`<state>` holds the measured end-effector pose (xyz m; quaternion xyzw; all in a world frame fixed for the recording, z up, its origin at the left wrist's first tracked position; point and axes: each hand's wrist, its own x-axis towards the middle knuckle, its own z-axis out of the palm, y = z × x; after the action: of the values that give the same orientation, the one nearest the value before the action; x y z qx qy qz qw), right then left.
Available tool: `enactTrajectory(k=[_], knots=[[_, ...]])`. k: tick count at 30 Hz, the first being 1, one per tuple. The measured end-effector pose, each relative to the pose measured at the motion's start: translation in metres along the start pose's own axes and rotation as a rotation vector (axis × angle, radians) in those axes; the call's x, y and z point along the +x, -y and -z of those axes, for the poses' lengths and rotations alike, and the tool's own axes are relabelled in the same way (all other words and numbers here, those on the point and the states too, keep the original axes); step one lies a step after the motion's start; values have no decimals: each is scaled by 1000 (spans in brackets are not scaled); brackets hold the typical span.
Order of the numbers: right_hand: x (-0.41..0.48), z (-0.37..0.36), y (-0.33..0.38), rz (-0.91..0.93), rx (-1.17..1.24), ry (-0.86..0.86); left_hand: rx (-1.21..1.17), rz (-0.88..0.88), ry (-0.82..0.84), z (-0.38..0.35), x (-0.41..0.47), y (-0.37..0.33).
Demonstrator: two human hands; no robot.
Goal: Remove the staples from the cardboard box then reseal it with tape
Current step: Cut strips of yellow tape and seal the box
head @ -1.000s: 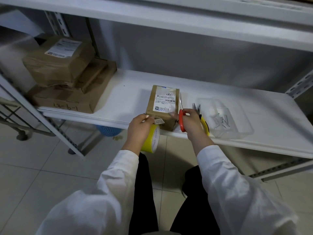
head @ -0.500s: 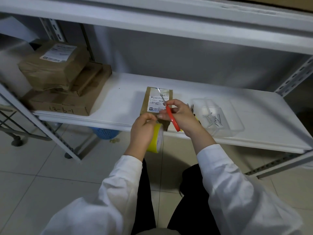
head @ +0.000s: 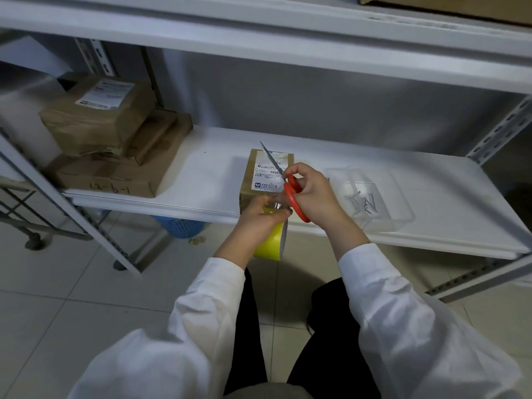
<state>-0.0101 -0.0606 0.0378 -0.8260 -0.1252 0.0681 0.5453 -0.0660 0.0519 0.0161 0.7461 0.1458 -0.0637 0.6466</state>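
So here's where I'm at with the small cardboard box (head: pixel 260 180): it sits near the front edge of the white shelf (head: pixel 201 180), label up, long axis running away from me toward the back wall. My left hand (head: pixel 259 218) is wrapped around the yellow tape roll (head: pixel 272 240), holding it just below the shelf lip, right against the box's near end. I think there's a bit of clear tape stretched from the roll up onto the box, but it's too see-through to swear by.

My right hand (head: pixel 312 194) is closed through the orange handles of the scissors (head: pixel 288 185), blades shut or nearly so and pointing up and away to the left, lying across the box's label. So the blades are over the box top, while the strip I'd guess needs cutting is lower, between roll and box edge, nearer the handles than the tip.

That's the 1 thing the next move hinges on: the scissors need to swing down and toward me, across the tape's run.

Loose metal bits, staples probably, sit in the clear tray (head: pixel 371 197) on the right, so I'd say that part's done.
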Motion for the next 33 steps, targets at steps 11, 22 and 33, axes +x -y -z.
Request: enactTrajectory(k=[11,22,33], knots=[[10,12,-3,1,41,-32,-4,48,-27,-6,6,12],[37,13,-26,-49,-49,5,-110,126,-215,-20,25,20],[48,3,-46,-78,3,-36,-48,161,-224,-20,41,25]])
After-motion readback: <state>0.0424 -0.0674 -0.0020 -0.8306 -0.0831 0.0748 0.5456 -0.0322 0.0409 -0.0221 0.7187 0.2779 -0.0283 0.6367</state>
